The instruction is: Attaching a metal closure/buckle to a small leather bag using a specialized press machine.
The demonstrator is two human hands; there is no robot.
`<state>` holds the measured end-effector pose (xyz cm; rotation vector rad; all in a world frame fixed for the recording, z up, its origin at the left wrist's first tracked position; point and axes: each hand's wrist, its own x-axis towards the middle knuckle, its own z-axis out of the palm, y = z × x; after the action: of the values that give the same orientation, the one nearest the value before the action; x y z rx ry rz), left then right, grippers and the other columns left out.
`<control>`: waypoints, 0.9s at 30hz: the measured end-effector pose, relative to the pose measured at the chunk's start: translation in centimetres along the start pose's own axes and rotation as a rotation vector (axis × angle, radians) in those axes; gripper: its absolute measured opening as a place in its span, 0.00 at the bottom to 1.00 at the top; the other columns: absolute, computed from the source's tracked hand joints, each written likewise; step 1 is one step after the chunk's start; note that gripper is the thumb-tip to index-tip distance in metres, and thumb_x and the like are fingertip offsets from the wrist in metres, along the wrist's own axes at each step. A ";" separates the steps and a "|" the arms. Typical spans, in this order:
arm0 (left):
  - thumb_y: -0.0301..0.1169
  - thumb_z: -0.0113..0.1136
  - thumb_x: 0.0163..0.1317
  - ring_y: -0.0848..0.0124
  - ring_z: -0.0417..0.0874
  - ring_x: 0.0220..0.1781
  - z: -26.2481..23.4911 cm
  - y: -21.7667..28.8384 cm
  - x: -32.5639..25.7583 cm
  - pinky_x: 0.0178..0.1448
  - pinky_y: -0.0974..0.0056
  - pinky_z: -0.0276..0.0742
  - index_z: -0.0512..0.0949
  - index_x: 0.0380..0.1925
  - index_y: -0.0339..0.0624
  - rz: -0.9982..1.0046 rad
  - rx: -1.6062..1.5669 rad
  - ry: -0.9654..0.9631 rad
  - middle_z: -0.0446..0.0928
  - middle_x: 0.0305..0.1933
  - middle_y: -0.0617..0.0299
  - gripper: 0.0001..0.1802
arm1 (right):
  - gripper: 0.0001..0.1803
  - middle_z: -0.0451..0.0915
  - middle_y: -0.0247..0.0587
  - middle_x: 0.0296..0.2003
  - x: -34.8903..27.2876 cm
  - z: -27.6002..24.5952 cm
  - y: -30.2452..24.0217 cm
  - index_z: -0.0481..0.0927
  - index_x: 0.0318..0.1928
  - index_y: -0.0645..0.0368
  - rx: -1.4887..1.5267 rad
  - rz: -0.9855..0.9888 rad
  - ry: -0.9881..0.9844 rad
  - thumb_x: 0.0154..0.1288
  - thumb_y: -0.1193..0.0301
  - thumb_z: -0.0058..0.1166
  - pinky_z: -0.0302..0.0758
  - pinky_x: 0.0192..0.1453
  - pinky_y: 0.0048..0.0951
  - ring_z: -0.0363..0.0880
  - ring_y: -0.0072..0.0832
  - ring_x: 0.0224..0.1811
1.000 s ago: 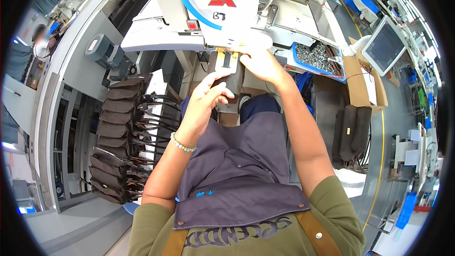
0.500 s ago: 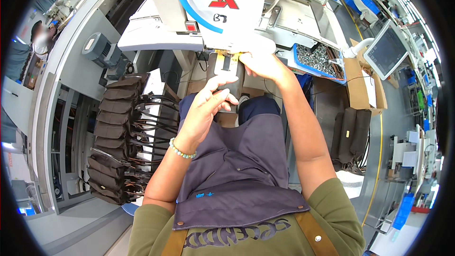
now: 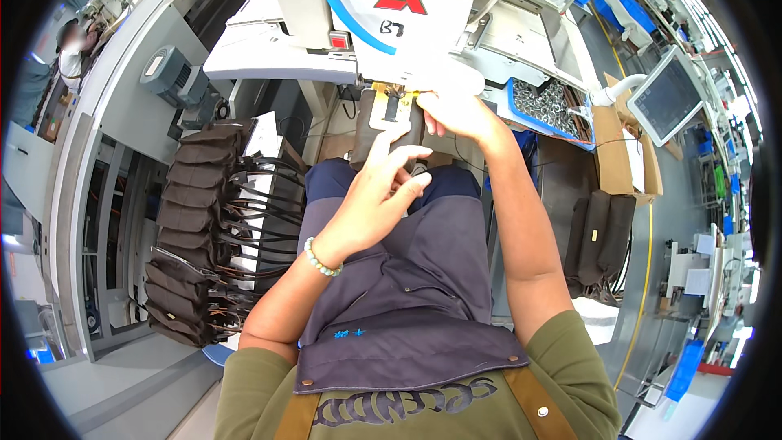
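A dark brown fabric piece (image 3: 364,132) lies under the head of a white sewing machine (image 3: 423,28). On it rests a pale plate with a slot, and a dark strap (image 3: 392,106) shows in that slot. A yellow clamp part (image 3: 380,91) sits at the plate's far end. My left hand (image 3: 379,195) is over the near end of the fabric, fingers apart, its index fingertip at the plate's near edge. My right hand (image 3: 460,121) is beside the clamp's right side, fingers curled and pinched; what they hold is hidden.
Several dark fabric pouches with straps (image 3: 191,228) hang in a row at left. At right are a blue tray of metal rings (image 3: 550,110), a cardboard box (image 3: 615,155), more dark pouches (image 3: 599,236) and a screen on an arm (image 3: 666,91). A person (image 3: 73,53) is far left.
My left hand has moved right and its fingers have spread across the near end of the fabric piece. My right hand stays by the clamp. The view has shifted slightly.
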<state>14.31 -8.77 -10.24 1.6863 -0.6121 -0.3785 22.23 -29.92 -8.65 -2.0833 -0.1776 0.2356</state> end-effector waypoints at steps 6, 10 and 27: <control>0.31 0.63 0.67 0.71 0.85 0.35 0.5 1.0 0.2 0.40 0.66 0.82 0.76 0.57 0.38 0.053 0.263 -0.027 0.59 0.74 0.42 0.19 | 0.21 0.78 0.37 0.20 -0.2 -0.3 0.0 0.76 0.61 0.63 0.048 0.021 -0.024 0.71 0.70 0.44 0.75 0.23 0.25 0.75 0.20 0.17; 0.31 0.63 0.66 0.65 0.85 0.31 0.9 0.7 0.8 0.39 0.62 0.82 0.76 0.55 0.37 0.104 0.393 -0.015 0.60 0.73 0.38 0.19 | 0.22 0.79 0.37 0.21 0.1 -0.3 0.0 0.76 0.61 0.63 0.104 -0.006 -0.035 0.69 0.75 0.43 0.75 0.21 0.23 0.75 0.20 0.16; 0.35 0.66 0.63 0.48 0.84 0.28 2.4 -1.3 3.6 0.39 0.53 0.83 0.72 0.40 0.32 0.314 0.737 0.067 0.53 0.72 0.22 0.18 | 0.23 0.73 0.34 0.14 1.5 -1.9 1.1 0.81 0.60 0.52 0.064 0.055 0.008 0.76 0.54 0.46 0.71 0.18 0.23 0.74 0.18 0.13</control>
<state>16.09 -12.65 -11.72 2.2335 -1.0305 0.1593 24.21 -31.71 -8.87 -2.0273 -0.1068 0.2634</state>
